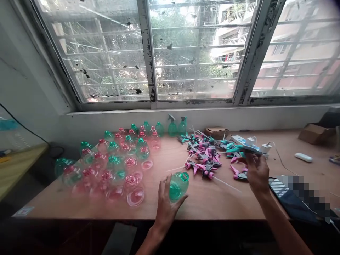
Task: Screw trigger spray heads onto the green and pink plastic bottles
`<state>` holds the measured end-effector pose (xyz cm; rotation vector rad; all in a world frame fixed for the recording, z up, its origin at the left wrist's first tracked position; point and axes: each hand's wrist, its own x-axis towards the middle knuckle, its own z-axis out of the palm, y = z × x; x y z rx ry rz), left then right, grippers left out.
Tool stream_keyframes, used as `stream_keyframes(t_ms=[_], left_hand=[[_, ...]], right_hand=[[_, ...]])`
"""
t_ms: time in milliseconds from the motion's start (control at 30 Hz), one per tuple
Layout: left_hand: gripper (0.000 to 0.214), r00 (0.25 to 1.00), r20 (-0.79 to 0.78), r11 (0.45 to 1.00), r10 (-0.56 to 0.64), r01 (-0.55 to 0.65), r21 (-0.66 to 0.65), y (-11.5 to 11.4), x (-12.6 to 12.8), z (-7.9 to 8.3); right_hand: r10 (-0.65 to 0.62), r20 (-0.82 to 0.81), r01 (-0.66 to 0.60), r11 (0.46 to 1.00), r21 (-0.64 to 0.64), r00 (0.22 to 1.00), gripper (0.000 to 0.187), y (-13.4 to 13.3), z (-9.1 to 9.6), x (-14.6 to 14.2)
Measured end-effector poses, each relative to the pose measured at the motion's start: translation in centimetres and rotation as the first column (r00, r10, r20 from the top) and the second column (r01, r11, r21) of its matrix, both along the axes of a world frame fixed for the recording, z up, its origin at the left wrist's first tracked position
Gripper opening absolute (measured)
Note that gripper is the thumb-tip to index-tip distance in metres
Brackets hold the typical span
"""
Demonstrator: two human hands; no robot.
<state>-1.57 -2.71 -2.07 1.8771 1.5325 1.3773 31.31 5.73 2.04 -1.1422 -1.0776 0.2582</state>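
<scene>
My left hand (pixel 165 203) is wrapped round a translucent green plastic bottle (pixel 179 185), which has an open neck and tilts a little to the right near the table's front edge. In my right hand (pixel 257 173) is a teal and dark grey trigger spray head (pixel 239 148), raised over the right side of the table and pinched at its dark end. A heap of pink, teal and grey spray heads (pixel 205 156) with thin clear tubes lies between and beyond my hands. Left of my left hand, many uncapped pink bottles (pixel 106 179) and green bottles (pixel 114 161) are grouped.
Two green bottles with spray heads fitted (pixel 172 128) stand against the wall. Toward the right are a power strip (pixel 261 148) with plugs and cable, a white device (pixel 303 157), a dark tablet-like object (pixel 289 198) and a cardboard box (pixel 316 132). A barred window spans the back.
</scene>
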Motion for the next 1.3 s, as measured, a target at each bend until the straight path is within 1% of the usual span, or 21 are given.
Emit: stream_keyframes(t_ms=[67, 100, 133, 167, 200, 233, 267, 333, 400, 467, 533, 633, 733, 833, 900, 967, 1000, 1067, 1133, 1233, 1300], left_hand=[[0.076, 0.995, -0.084, 0.997, 0.053, -0.049, 0.054, -0.2, 0.1, 0.1], [0.075, 0.99, -0.127, 0.995, 0.061, -0.051, 0.082, -0.3, 0.2, 0.1], [0.073, 0.984, -0.169, 0.993, 0.058, -0.04, 0.107, -0.4, 0.3, 0.1], [0.072, 0.977, -0.208, 0.992, 0.05, -0.024, 0.125, -0.5, 0.4, 0.2], [0.07, 0.969, -0.242, 0.99, 0.04, -0.007, 0.138, -0.6, 0.5, 0.2], [0.07, 0.962, -0.272, 0.989, 0.031, 0.009, 0.147, -0.6, 0.6, 0.2], [0.069, 0.955, -0.294, 0.988, 0.027, 0.02, 0.156, -0.7, 0.6, 0.2], [0.068, 0.948, -0.319, 0.985, 0.021, 0.035, 0.168, -0.7, 0.7, 0.2], [0.068, 0.948, -0.318, 0.984, 0.015, 0.043, 0.175, -0.6, 0.8, 0.1], [0.07, 0.952, -0.305, 0.984, 0.003, 0.051, 0.169, -0.5, 0.7, 0.0], [0.077, 0.959, -0.284, 0.985, -0.005, 0.053, 0.165, -0.4, 0.6, -0.2], [0.09, 0.971, -0.238, 0.986, 0.004, 0.036, 0.165, -0.2, 0.5, -0.4], [0.089, 0.982, -0.187, 0.987, 0.002, 0.027, 0.155, -0.2, 0.5, -0.2], [0.088, 0.993, -0.068, 0.991, -0.094, 0.1, 0.091, -0.3, 0.3, 0.4], [0.074, 0.98, 0.09, 0.984, -0.179, 0.18, 0.006, -0.3, 0.1, 0.7], [0.058, 0.953, 0.228, 0.973, -0.201, 0.221, -0.067, -0.2, -0.1, 0.8], [0.057, 0.943, 0.27, 0.97, -0.193, 0.225, -0.093, -0.1, -0.2, 0.8], [0.072, 0.933, 0.313, 0.965, -0.177, 0.227, -0.131, 0.2, -0.5, 0.6], [0.086, 0.919, 0.345, 0.95, -0.19, 0.261, -0.172, 0.5, -0.7, 0.5], [0.083, 0.9, 0.371, 0.922, -0.23, 0.323, -0.214, 0.7, -0.8, 0.6], [0.083, 0.892, 0.383, 0.914, -0.241, 0.341, -0.22, 0.8, -0.8, 0.7]], right_hand=[[0.167, -0.1, -0.168, 0.986, 0.001, 0.981, 0.036, -2.2, 1.3, -2.2], [0.353, -0.287, -0.359, 0.933, 0.034, 0.891, 0.034, -3.5, 2.0, -3.4], [0.478, -0.433, -0.493, 0.866, 0.087, 0.764, 0.029, -4.9, 2.7, -4.7], [0.53, -0.517, -0.537, 0.83, 0.152, 0.673, 0.024, -6.2, 3.5, -5.9], [0.562, -0.557, -0.566, 0.803, 0.188, 0.611, 0.022, -7.5, 4.2, -7.0], [0.586, -0.577, -0.596, 0.777, 0.203, 0.568, 0.021, -8.5, 4.7, -7.9], [0.588, -0.59, -0.596, 0.774, 0.214, 0.553, 0.021, -9.4, 5.2, -8.7], [0.585, -0.596, -0.6, 0.773, 0.206, 0.549, 0.02, -10.2, 5.4, -9.8], [0.579, -0.588, -0.608, 0.774, 0.178, 0.565, 0.021, -10.1, 4.7, -10.3], [0.571, -0.581, -0.622, 0.771, 0.137, 0.58, 0.022, -9.4, 3.0, -10.5], [0.556, -0.589, -0.637, 0.765, 0.088, 0.586, 0.02, -8.4, 0.8, -10.6], [0.545, -0.558, -0.677, 0.735, -0.041, 0.626, 0.028, -7.3, -2.7, -10.5], [0.568, -0.517, -0.702, 0.706, -0.094, 0.641, 0.026, -6.7, -4.6, -10.3], [0.598, -0.477, -0.724, 0.678, -0.127, 0.643, 0.024, -6.6, -4.7, -10.2], [0.62, -0.45, -0.741, 0.651, -0.163, 0.643, 0.028, -6.6, -4.3, -10.1], [0.634, -0.41, -0.749, 0.615, -0.248, 0.656, 0.03, -6.7, -3.9, -9.9], [0.638, -0.38, -0.742, 0.598, -0.303, 0.67, 0.03, -6.8, -3.7, -9.8], [0.639, -0.303, -0.703, 0.589, -0.399, 0.707, 0.029, -6.9, -3.4, -9.7], [0.636, -0.247, -0.669, 0.599, -0.44, 0.731, 0.031, -7.0, -3.3, -9.7], [0.645, -0.261, -0.683, 0.584, -0.438, 0.718, 0.038, -7.1, -3.4, -9.7], [0.653, -0.291, -0.706, 0.568, -0.423, 0.699, 0.037, -7.0, -3.5, -9.7]])
